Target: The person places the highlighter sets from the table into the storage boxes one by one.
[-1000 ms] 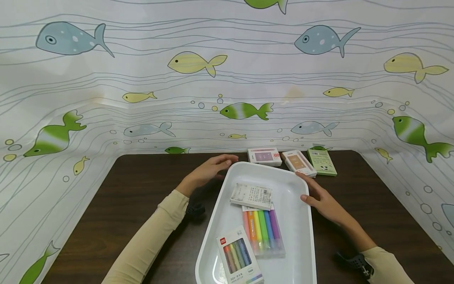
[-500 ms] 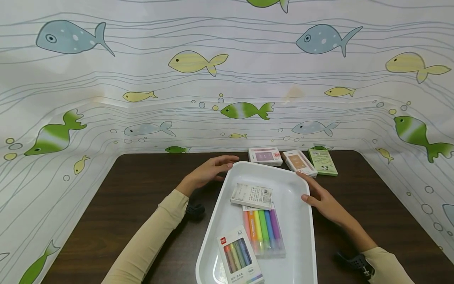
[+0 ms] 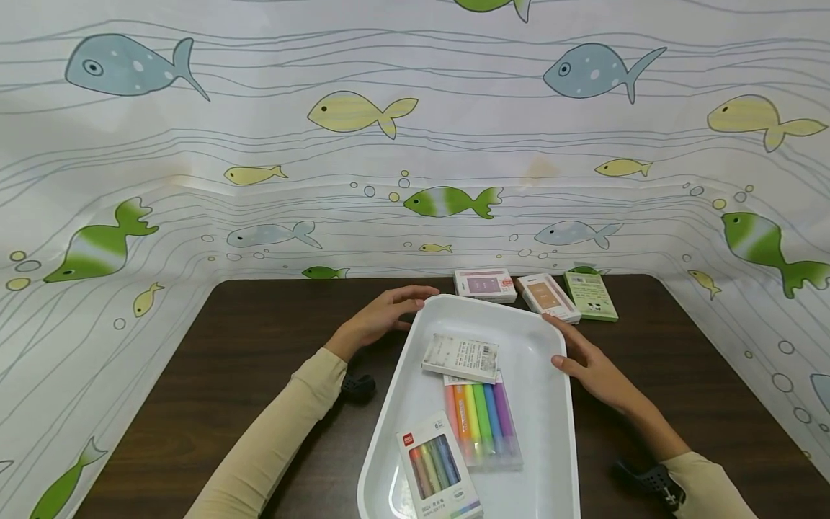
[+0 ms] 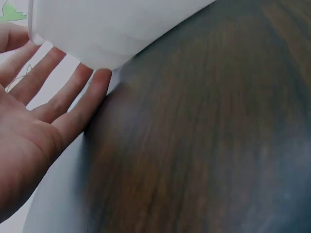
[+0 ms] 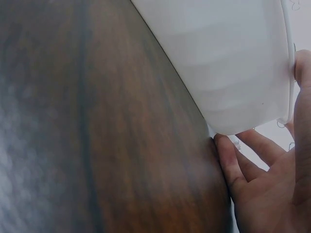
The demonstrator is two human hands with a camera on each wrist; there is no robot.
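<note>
A white plastic tray [image 3: 532, 404] lies on the dark table, angled, its near end cut off by the head view's edge. Inside it are a small grey-white box [image 3: 460, 358], a clear pack of coloured highlighters [image 3: 483, 422] partly under that box, and a white windowed box of highlighters [image 3: 437, 468]. My left hand [image 3: 382, 316] touches the tray's far left corner with extended fingers; in the left wrist view its fingertips meet the outer wall. At the far right corner, my right hand [image 3: 593, 367] rests with thumb at the rim and fingers spread along the outside.
Behind the tray, along the table's far edge, lie a white box with a purple panel [image 3: 484, 285], a white box with a tan panel [image 3: 547, 297] and a green box [image 3: 590, 295]. A fish-patterned sheet [image 3: 363, 209] hangs behind the wooden table [image 3: 188, 404].
Nearly still. The left hand's fingers have shifted slightly right onto the tray's corner; the tray, its contents and the right hand stay in place.
</note>
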